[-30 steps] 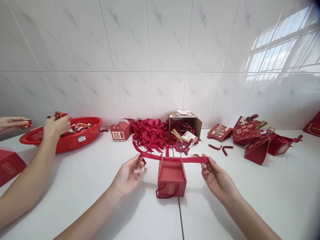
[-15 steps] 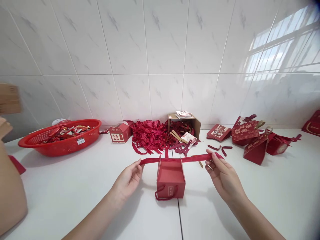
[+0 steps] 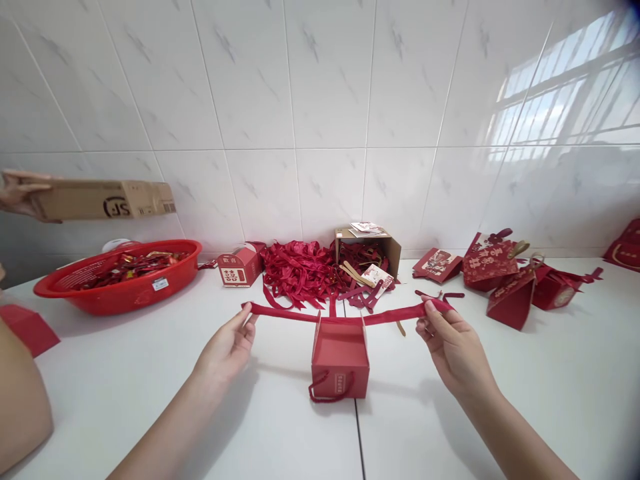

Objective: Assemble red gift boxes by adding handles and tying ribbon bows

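Observation:
A long red ribbon (image 3: 395,315) stretches sideways through the top of a small red gift box (image 3: 340,363), which stands on the white table in front of me. My left hand (image 3: 227,347) pinches the ribbon's left end between thumb and fingers. On the other side, my right hand (image 3: 453,343) grips the ribbon near its right end, a short tip sticking out past the fingers. The box has a red cord handle on its near face, and neither hand touches the box itself.
At left stands a red plastic basket (image 3: 120,303) of wrapped sweets; above it another person's hand (image 3: 23,193) holds a cardboard box (image 3: 100,200). Along the wall are a ribbon heap (image 3: 303,270), an open carton (image 3: 394,257) and, rightward, several finished red boxes (image 3: 515,293).
My left hand has moved left along the ribbon to its end; my right hand has shifted slightly right. The other person's cardboard box has swung in over the basket.

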Motion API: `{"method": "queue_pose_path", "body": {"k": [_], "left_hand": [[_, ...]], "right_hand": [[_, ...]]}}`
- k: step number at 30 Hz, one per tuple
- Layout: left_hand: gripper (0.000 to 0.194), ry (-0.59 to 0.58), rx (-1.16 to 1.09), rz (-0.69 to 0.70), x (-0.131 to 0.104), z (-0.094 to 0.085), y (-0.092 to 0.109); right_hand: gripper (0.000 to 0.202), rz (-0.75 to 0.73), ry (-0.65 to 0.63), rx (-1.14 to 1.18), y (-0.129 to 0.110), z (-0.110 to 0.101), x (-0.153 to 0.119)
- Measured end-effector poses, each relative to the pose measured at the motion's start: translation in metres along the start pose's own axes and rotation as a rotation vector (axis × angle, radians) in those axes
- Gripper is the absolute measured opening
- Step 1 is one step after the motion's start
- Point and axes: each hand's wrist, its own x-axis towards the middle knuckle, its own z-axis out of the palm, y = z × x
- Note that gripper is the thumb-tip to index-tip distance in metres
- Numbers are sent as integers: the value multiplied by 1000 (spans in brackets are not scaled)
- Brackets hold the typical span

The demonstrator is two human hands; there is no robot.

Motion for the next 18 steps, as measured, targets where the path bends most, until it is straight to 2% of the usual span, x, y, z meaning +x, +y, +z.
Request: {"method": "queue_pose_path", "body": {"k": [5,10,12,14,18], "left_hand": [[18,-155,-25,105,-18,25,22],[8,-420,66,218,-30,58,31],[6,-529,124,259,-32,72,32],[13,-629,179,309,-34,88,32],[21,-709,262,363,-45,117,29]], "right_hand": [[23,-141,-11,-74,-15,10,12],[24,-380,-121,-251,-36,30,29],[25,-417,-173,-271,-45,41,35],[24,-429,-233,-272,-53,54,38],[20,-411,-373,-283,-62,80,39]]}}
